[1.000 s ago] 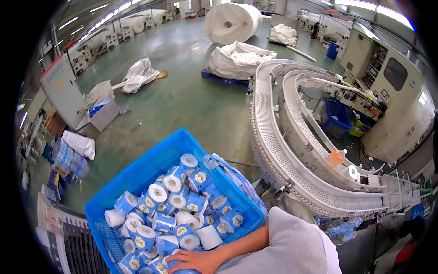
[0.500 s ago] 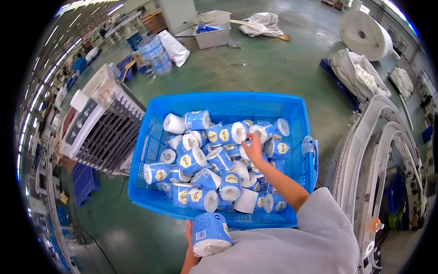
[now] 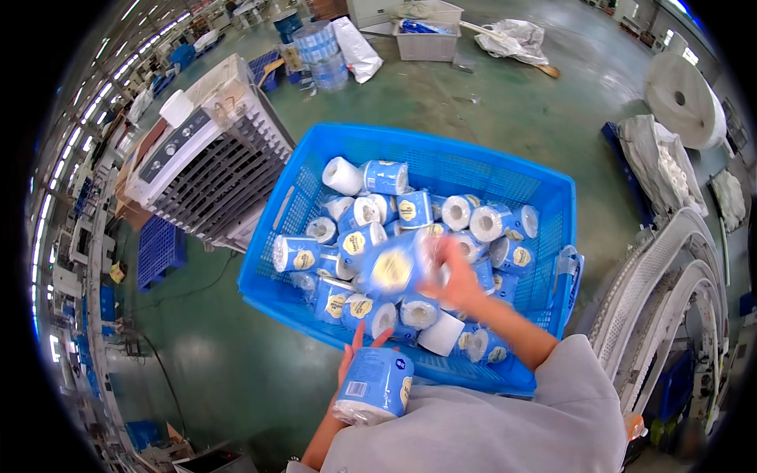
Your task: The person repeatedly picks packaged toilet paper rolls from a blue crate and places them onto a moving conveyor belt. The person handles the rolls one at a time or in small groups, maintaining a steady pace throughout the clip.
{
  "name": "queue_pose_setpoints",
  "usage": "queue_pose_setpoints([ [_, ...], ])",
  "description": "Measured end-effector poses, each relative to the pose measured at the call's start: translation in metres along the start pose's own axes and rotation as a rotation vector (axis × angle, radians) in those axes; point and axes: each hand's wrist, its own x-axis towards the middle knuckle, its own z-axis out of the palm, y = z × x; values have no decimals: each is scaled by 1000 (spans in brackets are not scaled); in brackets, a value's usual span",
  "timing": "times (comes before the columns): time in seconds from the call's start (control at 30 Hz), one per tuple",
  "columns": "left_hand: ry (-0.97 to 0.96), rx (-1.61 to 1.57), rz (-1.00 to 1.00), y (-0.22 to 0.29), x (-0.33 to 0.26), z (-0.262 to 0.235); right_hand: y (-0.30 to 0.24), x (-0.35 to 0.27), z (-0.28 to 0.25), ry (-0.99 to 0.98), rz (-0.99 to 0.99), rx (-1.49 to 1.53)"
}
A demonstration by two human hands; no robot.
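Note:
My right hand is closed on one end of a toilet roll in blue printed wrap, lifted above the pile and blurred by motion. Close to my body, my left hand supports another blue-wrapped toilet roll. Its fingers reach up past that roll's far side, spread apart, and the palm is hidden. Below my right hand, a blue plastic basket holds a heap of wrapped toilet rolls, lying at many angles. A plain white roll lies at the heap's far left.
A grey-white air cooler stands left of the basket, with a blue pallet by its base. Curved white conveyor rails rise on the right. Farther off are a grey bin, a huge paper reel and a white sack.
My right hand has taken hold of a toilet roll and brought it up and toward me. My left hand's fingers now show above its roll. The view has swung left.

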Motion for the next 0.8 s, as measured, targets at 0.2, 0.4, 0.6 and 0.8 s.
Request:
queue_pose_setpoints([
  [0.2,34,21,45,-1,-4,4,-58,-66,21,-537,-385,-95],
  [0.4,65,-61,120,-6,-3,-17,-68,-48,8,-753,-485,-133],
  [0.6,79,-43,159,-19,1,-41,-39,-21,9,-741,-434,23],
  [0.8,190,73,272,-20,-8,-42,153,96,-72,465,348,-1057],
])
